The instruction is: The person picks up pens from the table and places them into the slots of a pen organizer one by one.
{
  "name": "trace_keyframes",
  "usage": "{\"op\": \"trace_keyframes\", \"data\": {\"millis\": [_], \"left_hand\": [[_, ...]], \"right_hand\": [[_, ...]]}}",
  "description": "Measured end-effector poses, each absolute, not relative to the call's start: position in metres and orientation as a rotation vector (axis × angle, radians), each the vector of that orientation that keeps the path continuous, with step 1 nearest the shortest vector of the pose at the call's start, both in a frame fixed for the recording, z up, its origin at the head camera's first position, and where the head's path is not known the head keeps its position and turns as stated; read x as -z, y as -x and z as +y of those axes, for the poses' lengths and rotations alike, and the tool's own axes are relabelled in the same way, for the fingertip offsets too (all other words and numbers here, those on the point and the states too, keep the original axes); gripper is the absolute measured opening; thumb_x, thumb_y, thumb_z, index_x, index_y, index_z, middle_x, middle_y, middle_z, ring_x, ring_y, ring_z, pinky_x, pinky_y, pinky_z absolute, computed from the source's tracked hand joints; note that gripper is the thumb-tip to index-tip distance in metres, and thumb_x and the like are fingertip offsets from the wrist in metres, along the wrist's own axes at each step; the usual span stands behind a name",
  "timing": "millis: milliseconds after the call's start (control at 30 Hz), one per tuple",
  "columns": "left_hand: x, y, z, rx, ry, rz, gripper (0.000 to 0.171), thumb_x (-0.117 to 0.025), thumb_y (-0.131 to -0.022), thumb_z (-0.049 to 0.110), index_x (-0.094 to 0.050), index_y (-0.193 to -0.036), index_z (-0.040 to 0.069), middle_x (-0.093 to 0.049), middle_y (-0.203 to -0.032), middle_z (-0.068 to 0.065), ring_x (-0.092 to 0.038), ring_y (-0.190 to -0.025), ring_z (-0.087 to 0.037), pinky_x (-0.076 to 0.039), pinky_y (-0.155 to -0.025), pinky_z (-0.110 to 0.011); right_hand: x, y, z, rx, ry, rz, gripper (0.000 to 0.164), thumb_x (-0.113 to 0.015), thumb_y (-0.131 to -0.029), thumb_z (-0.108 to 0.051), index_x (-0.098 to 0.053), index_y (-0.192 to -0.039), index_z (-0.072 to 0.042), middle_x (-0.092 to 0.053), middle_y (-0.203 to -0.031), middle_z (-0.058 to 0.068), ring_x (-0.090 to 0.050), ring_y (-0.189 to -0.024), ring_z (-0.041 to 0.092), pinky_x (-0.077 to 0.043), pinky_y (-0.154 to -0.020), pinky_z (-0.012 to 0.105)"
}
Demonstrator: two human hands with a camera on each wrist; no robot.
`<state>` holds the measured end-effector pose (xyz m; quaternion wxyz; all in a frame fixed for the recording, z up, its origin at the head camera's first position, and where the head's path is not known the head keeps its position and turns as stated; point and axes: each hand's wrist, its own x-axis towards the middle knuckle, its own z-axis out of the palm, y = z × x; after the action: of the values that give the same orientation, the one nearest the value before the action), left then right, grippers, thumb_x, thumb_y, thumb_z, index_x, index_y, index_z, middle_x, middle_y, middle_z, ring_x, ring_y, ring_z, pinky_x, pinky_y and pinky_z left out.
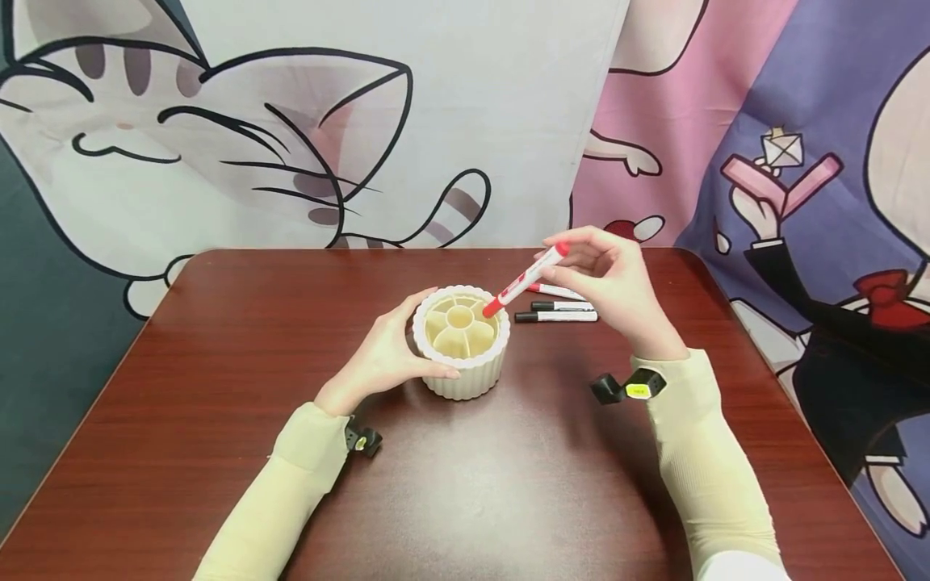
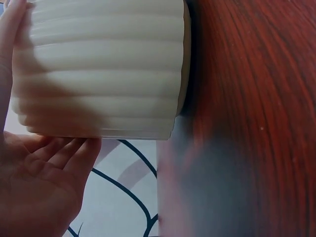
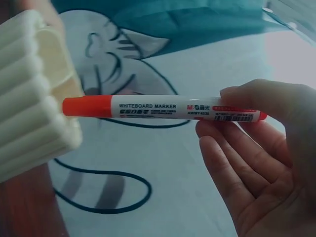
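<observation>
Left sleeve (image 1: 279,500) is seen at seven o'clock; holder (image 1: 468,379) is gripped by left hand (image 1: 388,351), red marker (image 1: 525,280) pinched by right hand (image 1: 613,282); through tilt, rim (image 1: 503,332) may be struck.

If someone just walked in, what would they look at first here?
Probably the huge cartoon cat on the cloth behind the table. Next, the red-and-white marker, slanting from the right hand down to the round cream holder. The left hand grips that holder near the table's middle.
</observation>
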<state>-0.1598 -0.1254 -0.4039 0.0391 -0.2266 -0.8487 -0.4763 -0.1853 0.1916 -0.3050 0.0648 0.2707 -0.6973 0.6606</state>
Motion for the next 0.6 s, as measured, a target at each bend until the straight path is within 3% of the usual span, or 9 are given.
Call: {"op": "trace_keyframes", "data": {"millis": [600], "left_hand": [[0.404,0.162,-0.126,1.42,0.695,-2.621,0.116,-0.098,-0.054,0.056,-0.046,-0.151,0.021,-0.057,-0.138,0.01,-0.055,-0.119,-0.009,-0.045,-0.102,-0.038]], "right_hand": [[0.333,0.193,0.165,-1.791,-0.825,-2.568,0.026,-0.082,-0.089,-0.02,-0.074,-0.113,-0.013,-0.074,-0.103,0.003,-0.07,-0.092,0.024,-0.059,-0.079,0.036]]}}
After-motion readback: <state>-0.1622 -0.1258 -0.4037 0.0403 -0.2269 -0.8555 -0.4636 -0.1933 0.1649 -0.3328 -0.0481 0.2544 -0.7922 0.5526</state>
